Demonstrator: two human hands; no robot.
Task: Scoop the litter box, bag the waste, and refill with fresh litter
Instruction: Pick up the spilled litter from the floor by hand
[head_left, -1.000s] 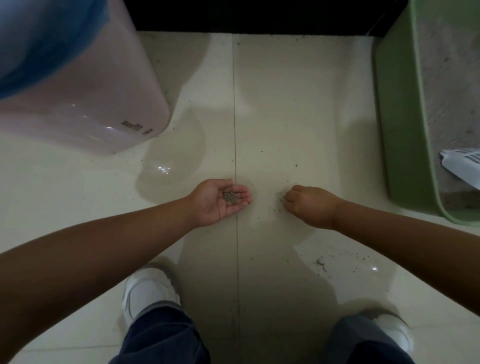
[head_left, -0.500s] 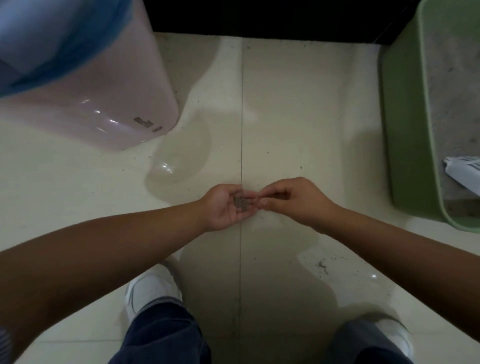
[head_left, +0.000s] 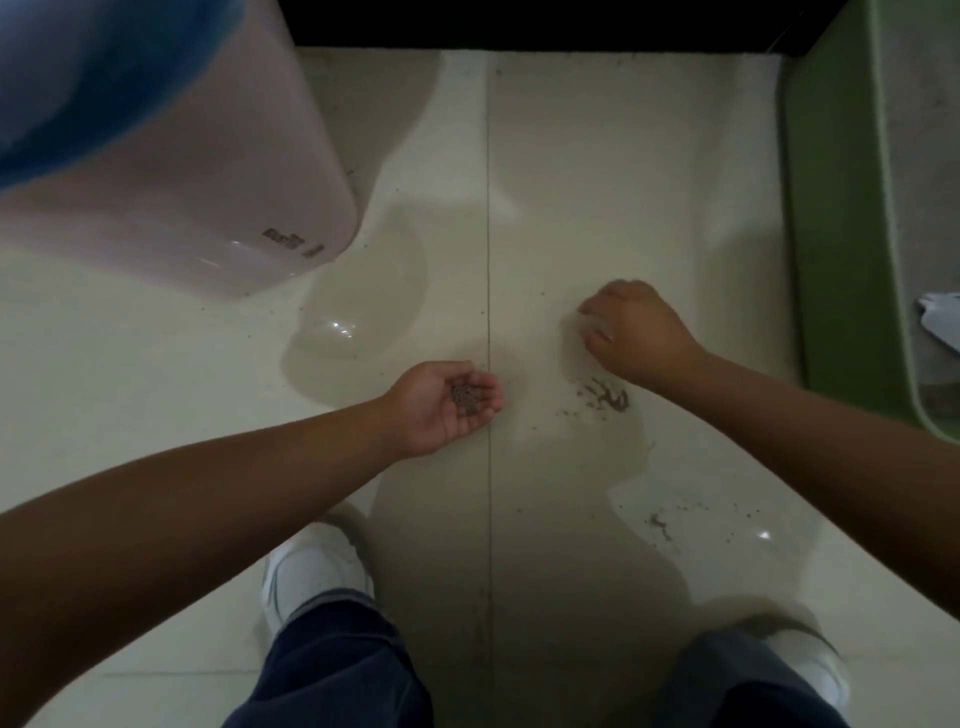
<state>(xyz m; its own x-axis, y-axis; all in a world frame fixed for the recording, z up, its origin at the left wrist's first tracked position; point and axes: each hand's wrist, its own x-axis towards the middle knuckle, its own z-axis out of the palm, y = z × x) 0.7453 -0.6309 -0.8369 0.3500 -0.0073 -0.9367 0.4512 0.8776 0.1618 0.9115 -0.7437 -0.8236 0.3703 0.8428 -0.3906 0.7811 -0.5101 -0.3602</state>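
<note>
Near the frame's centre, the left hand (head_left: 441, 408) lay palm up and cupped, a small heap of litter granules (head_left: 465, 396) resting on its loosely curled fingers. The right hand (head_left: 631, 332), right of centre, was knuckles up with fingers curled down toward the tiled floor (head_left: 597, 171); whether it pinched anything could not be told. Scattered litter (head_left: 605, 397) lay on the floor just below that hand. The green litter box (head_left: 831, 218) stood at the right edge, a pink bin (head_left: 197, 197) at upper left.
</note>
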